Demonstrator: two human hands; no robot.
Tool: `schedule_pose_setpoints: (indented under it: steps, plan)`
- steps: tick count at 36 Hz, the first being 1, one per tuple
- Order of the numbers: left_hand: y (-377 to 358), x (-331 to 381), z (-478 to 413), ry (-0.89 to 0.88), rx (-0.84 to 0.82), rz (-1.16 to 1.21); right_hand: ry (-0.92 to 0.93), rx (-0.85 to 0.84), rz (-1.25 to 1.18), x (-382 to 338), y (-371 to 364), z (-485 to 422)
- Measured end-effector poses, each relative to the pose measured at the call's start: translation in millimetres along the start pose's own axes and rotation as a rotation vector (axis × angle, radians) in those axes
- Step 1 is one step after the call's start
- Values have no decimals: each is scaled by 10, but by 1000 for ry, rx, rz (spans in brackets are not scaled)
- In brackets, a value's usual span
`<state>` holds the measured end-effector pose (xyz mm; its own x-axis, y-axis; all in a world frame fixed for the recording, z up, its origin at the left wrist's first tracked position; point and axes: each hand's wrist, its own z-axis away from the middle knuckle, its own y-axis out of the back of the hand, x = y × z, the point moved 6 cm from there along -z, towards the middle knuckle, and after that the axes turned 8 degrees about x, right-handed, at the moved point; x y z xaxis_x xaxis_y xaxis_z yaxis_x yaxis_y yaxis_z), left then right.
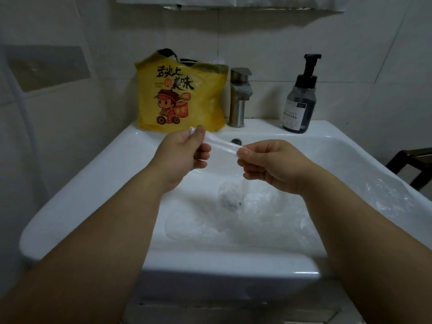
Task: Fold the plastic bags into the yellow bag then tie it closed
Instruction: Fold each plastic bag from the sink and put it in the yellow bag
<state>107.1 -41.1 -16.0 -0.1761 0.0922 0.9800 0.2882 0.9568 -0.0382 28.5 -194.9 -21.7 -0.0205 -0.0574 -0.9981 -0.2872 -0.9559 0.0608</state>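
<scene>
Fold step: my left hand (184, 150) and right hand (273, 164) each pinch one end of a clear bag (222, 143), stretched into a strip above the sink (93, 174); yellow bag (182, 94) stands on the sink's back-left rim. Next, probably: fold strip compact, stuff it in.

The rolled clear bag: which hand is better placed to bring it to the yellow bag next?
Probably the left. The left hand pinches one end of the clear bag just in front of the yellow bag; the right hand pinches the other end farther away.
</scene>
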Motion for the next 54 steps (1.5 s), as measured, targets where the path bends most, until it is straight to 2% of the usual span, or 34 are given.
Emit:
schedule_pose_setpoints:
  steps: [4,17,22,29,33,35,37,41,43,45,48,54]
  plan:
    - [-2,44,-16,21,33,-17,60,18,-9,-73,9,8]
    - [262,716,-502,-132,189,-219,273,121,192,-832,-27,-347]
    - [307,1016,-717,-200,266,-171,339,141,230,-1188,-90,-658]
    - [448,1228,-1196,-245,246,-403,464,241,412,-1576,-158,-1158]
    - [525,1346,-1417,-314,290,-487,510,292,425,-1740,-162,-1463]
    - [548,1366,-1548,-357,301,-579,505,307,448,-1768,-141,-1619]
    - [551,1335,-1723,-367,282,-781,497,335,480,-1767,-111,-1777]
    - [521,1182,-2011,-248,181,-1211,510,364,612,-1755,-102,-2012]
    - [507,1145,-2080,-233,156,-1289,500,357,676,-1729,-119,-2107]
    - [489,1154,-2088,-277,133,-1228,486,320,759,-1683,-164,-2174]
    - [499,1191,-2065,-336,98,-995,491,281,887,-1654,-240,-2203]
    - [630,1122,-2021,-314,54,-713,528,312,892,-1695,-275,-2275]
